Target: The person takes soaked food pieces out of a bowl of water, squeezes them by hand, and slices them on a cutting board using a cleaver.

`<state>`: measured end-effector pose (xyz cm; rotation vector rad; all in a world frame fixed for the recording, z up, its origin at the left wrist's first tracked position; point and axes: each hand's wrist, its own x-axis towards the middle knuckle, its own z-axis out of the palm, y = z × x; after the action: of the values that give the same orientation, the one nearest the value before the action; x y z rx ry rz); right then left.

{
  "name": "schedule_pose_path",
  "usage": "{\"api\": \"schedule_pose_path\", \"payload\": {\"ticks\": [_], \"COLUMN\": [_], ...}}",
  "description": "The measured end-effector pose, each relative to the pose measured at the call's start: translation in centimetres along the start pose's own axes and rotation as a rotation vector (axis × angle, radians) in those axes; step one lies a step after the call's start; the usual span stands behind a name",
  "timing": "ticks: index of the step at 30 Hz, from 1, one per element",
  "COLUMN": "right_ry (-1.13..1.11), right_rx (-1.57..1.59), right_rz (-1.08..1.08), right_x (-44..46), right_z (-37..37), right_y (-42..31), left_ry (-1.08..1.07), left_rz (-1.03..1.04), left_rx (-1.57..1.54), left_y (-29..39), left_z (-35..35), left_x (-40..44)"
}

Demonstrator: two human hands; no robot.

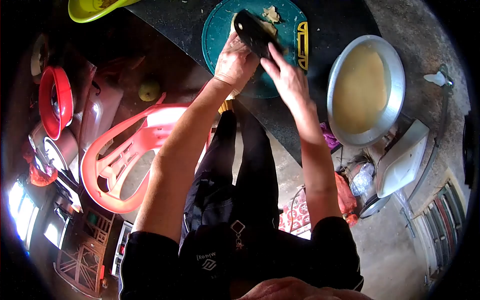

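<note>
- Black shirt (285,255) lies nearest the camera.
- Pale food (271,14), on the board (212,40), looks light, soft and crumbly; best held gently from the sides.
- Right hand (290,82): fingers grip the knife (254,35), likely stiff, best held by its handle.
- Left hand (237,61): at the food, fingers partly behind the knife; cannot tell how closed.
- Knife and left hand hide much of the food; basin (334,90) stands right, chair (120,197) left.
</note>
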<state>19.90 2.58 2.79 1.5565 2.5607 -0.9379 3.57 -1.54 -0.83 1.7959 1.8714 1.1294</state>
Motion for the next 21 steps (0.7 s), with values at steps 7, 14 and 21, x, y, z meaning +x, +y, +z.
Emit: {"api": "schedule_pose_path", "payload": {"ticks": [7,14,21], "right_ry": [0.144,0.022,0.155], "right_rx": [-0.015,-0.054,-0.063], "right_rz": [-0.118,-0.076,-0.063], "right_x": [-2.3,4.1,-3.2], "right_z": [1.6,1.5,1.4], "right_y": [0.5,-2.4,2.1], "left_ry": [-0.077,-0.257,-0.050], "left_rz": [-0.016,-0.171,0.018], "left_rx": [0.087,0.205,0.020], "left_y": [-0.4,-0.8,-1.1], "left_z": [0.1,0.1,0.2], "left_x": [-0.5,-0.7,-0.3]}}
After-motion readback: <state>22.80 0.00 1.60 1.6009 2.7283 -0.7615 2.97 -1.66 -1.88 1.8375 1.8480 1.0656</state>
